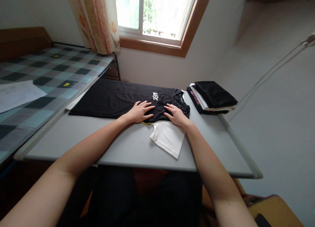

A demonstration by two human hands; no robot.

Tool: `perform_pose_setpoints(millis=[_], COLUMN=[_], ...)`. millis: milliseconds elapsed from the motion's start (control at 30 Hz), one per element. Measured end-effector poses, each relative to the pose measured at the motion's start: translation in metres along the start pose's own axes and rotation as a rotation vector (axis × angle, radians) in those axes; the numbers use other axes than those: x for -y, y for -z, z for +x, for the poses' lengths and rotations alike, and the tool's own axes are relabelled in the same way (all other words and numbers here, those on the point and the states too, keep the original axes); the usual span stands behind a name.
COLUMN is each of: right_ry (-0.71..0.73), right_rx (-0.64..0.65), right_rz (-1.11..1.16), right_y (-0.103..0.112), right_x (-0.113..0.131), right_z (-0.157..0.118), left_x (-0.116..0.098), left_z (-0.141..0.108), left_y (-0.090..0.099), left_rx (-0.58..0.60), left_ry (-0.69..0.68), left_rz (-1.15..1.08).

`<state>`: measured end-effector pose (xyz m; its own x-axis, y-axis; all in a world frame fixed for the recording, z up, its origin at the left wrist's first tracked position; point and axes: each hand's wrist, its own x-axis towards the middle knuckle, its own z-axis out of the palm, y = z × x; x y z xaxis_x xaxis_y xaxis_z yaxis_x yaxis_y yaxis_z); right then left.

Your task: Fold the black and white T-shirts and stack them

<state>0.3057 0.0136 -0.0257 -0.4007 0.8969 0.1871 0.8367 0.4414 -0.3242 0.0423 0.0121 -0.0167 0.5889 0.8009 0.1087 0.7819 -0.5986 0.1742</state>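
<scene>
A black T-shirt (pixel 110 95) with white lettering lies flat across the grey tabletop (pixel 118 143), its collar towards the right. One white short sleeve (pixel 168 138) sticks out from it towards me. My left hand (pixel 140 112) rests on the black cloth near the lettering, fingers spread. Close to the collar, my right hand (pixel 176 114) lies palm down on the same shirt, its fingers apart too. Neither hand grips the cloth. Whatever part of the shirt lies under my palms is hidden.
A stack of folded clothes (pixel 213 95), black and white, sits at the table's right end against the wall. Left of the table is a bed with a checked cover (pixel 73 64) and paper sheets (pixel 19 94) on it. Behind are a curtain (pixel 98 20) and a window (pixel 159 13).
</scene>
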Motion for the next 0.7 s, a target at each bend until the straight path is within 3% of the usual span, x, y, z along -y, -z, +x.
perform_pose_setpoints(millis=[700], right_ry=[0.013], right_rx=[-0.013], right_rz=[0.008], right_y=[0.0024], right_x=[0.0017], right_z=[-0.0005], left_x=[0.0007], left_z=[-0.0003], left_y=[-0.0002], left_rx=[-0.011], left_ry=[-0.011], left_rz=[-0.004])
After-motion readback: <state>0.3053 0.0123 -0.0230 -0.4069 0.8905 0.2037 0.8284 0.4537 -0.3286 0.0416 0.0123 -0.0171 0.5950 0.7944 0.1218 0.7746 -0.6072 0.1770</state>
